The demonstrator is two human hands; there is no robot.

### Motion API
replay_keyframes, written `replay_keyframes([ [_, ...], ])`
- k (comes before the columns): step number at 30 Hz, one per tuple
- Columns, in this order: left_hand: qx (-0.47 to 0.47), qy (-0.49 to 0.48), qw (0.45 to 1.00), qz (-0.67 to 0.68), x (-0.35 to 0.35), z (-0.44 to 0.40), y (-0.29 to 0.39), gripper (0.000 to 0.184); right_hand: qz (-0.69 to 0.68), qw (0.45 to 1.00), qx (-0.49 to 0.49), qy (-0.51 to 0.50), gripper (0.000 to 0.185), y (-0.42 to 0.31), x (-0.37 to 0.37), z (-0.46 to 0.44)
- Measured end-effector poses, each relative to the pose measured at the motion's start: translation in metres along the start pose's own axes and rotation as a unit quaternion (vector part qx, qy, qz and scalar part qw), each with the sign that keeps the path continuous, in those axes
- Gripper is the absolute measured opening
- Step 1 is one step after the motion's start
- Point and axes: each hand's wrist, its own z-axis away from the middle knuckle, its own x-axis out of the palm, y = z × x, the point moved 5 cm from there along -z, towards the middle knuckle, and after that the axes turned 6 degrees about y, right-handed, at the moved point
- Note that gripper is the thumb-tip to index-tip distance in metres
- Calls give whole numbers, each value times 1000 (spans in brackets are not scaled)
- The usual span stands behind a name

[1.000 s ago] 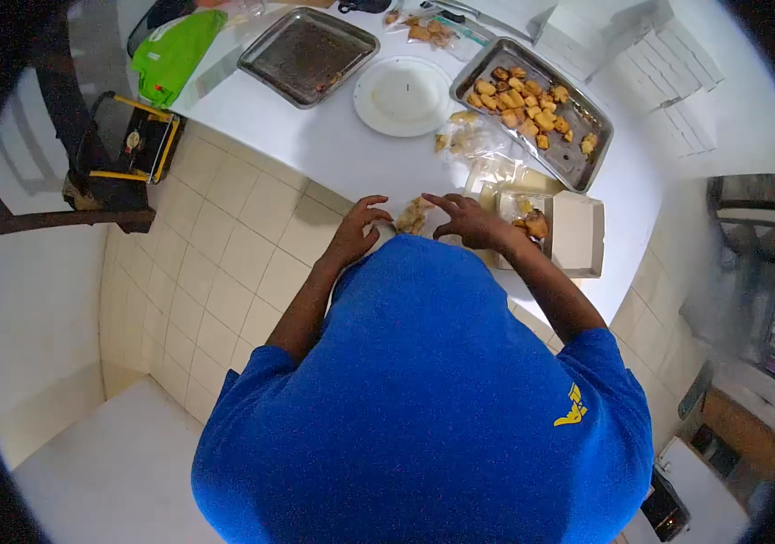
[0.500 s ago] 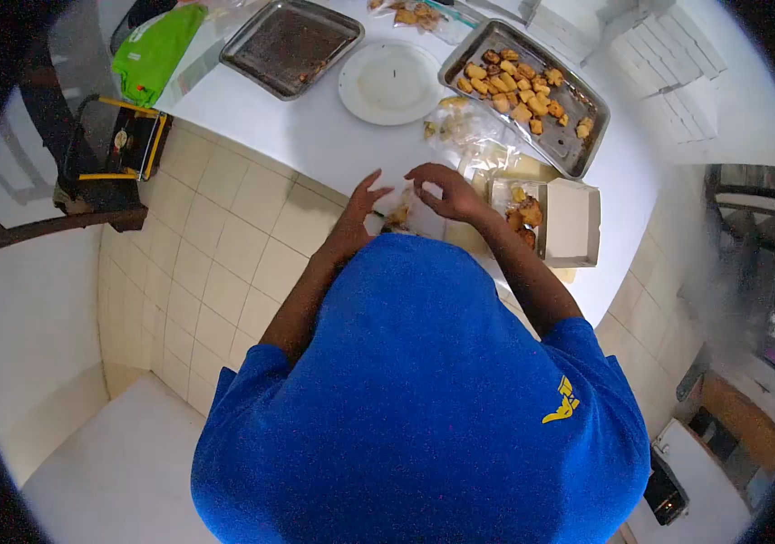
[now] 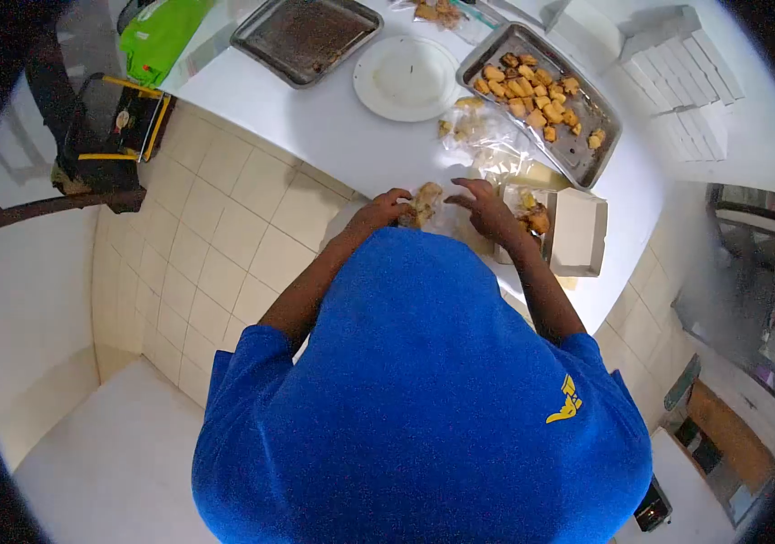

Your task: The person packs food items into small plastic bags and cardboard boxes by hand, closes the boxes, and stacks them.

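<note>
My left hand (image 3: 386, 210) is at the left side of a clear plastic bag with food pieces (image 3: 424, 204) at the table's front edge. Its fingers are closed on the bag's side. To the right of that bag, my right hand (image 3: 485, 210) is open, thumb and forefinger apart, with nothing visible between them. An open cardboard box (image 3: 578, 233) lies right of this hand, with browned food (image 3: 533, 216) in its near half. Behind the hands, another clear bag (image 3: 487, 136) with food lies beside a metal tray (image 3: 601, 150) of golden pastry pieces (image 3: 532, 95).
A white plate (image 3: 406, 80) sits mid-table, with a dark, stained metal tray (image 3: 306, 38) to its left. Farther back is a bag of food (image 3: 440, 13). A green bag (image 3: 163, 38) lies at the left end; stacked white boxes (image 3: 682, 72) stand at the right.
My left hand has moved right and closed on the bag, which also shows farther right. My right hand has shifted right, opening its thumb and forefinger. The camera view has shifted slightly.
</note>
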Motion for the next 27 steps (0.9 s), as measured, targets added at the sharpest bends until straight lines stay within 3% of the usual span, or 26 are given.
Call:
replay_keyframes([
  [3, 2, -10, 1000, 29, 12, -9, -21, 31, -33, 998, -55, 10, 40, -15, -12, 8],
  [5, -11, -14, 1000, -9, 17, -11, -25, 31, -139, 990, 10, -4, 34, -7, 9, 4],
  [8, 78, 111, 991, 5, -20, 1, 15, 32, -237, 970, 30, 40, 22, -3, 6, -18],
  [11, -112, 139, 961, 211, -37, 12, -8, 45, -350, 928, 13, 129, 13, -1, -9, -50],
  [12, -113, 135, 959, 222, -38, 16, -10, 50, -393, 905, 10, 161, 11, -2, -13, -57],
  [15, -109, 119, 954, 253, -56, 18, 0, 68, -363, 917, 17, 165, 12, -10, -18, -72],
  [18, -97, 155, 968, 173, -82, 6, 24, 73, -341, 925, 55, 157, 16, -17, -23, -87],
  [19, -75, 179, 969, 154, -87, 0, 20, 72, -337, 927, 78, 148, 16, -20, -26, -90],
  [22, 10, 142, 986, 82, -101, -15, 24, 63, -276, 943, 9, 187, 16, -33, -40, -95],
  [23, 37, 151, 984, 92, -106, -17, 27, 45, -290, 938, 5, 191, 15, -33, -35, -94],
  [26, 92, 52, 992, 70, -100, -18, 9, 39, -280, 949, -6, 145, 16, -43, -42, -95],
  [27, 158, 87, 981, 68, -105, -18, 10, 21, -254, 960, -1, 117, 14, -52, -46, -100],
])
